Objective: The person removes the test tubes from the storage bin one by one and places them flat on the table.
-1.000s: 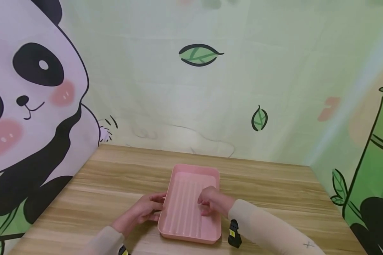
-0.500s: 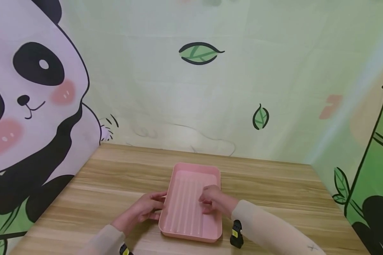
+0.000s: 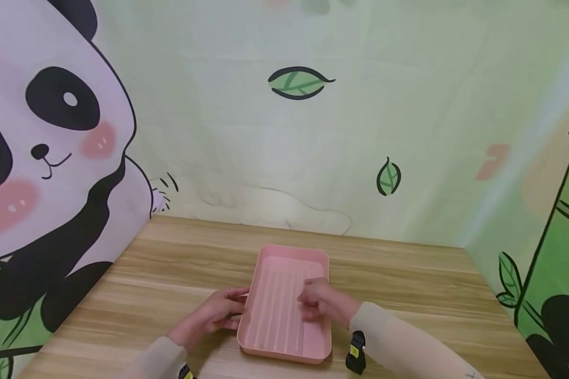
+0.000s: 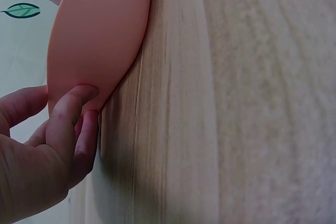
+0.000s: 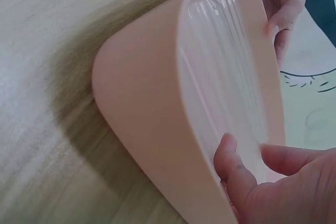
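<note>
A pink rectangular tray (image 3: 284, 358) lies lengthwise on the wooden table, with a clear ridged insert (image 3: 276, 310) covering most of its floor. My left hand (image 3: 224, 309) holds the tray's left side; in the left wrist view its bent fingers (image 4: 67, 114) touch the outer wall, near the rim and down by the bottom edge. Inside the tray, my right hand (image 3: 319, 299) has curled fingers at the insert's right edge. The right wrist view has its thumb and finger (image 5: 231, 161) at the insert, the pinched edge partly hidden by the hand.
The wooden table (image 3: 408, 300) extends around the tray on all sides. A green printed cloth backdrop (image 3: 218, 131) rises behind it, with a panda (image 3: 61, 142) at left and bamboo at right. A small black wrist device (image 3: 355, 351) hangs by the right sleeve.
Hands and tray keep the same arrangement. The whole head view has shifted slightly, so everything sits a little farther right.
</note>
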### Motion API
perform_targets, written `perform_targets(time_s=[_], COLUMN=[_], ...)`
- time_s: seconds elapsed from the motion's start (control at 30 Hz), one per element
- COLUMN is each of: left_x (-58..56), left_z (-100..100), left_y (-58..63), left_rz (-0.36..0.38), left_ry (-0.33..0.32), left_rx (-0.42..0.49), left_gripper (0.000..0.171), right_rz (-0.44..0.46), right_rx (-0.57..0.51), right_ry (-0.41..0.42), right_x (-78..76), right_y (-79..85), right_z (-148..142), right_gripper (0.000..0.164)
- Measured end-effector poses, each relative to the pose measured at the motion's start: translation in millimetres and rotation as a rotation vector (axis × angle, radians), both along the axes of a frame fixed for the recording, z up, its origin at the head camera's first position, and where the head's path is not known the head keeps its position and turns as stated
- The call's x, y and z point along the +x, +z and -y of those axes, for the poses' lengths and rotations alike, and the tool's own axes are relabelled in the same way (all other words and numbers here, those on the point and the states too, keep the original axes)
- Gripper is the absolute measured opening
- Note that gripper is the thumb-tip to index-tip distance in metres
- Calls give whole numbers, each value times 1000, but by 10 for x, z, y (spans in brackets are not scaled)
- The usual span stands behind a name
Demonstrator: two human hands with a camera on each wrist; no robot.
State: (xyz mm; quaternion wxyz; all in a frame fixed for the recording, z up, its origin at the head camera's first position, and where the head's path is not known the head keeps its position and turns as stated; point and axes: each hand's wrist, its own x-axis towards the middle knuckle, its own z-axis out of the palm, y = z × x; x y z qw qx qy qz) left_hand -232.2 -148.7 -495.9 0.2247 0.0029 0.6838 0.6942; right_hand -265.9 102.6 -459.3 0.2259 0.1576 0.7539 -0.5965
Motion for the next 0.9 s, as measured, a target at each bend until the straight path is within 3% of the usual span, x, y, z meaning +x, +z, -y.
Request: perform_targets(time_s=[0.57,0.9], left_x=[7,15], left_z=[-4,-2], left_y=[-21,7], left_rz=[3,-4], left_ry=[9,9], left_rx=[-10,-21], left_gripper=[68,67], right_rz=[-64,-83], right_rx=[-36,-76], right_ry=[49,113], right_x=[44,43], right_y=[300,452], right_z=[-29,-90], right_gripper=[60,67])
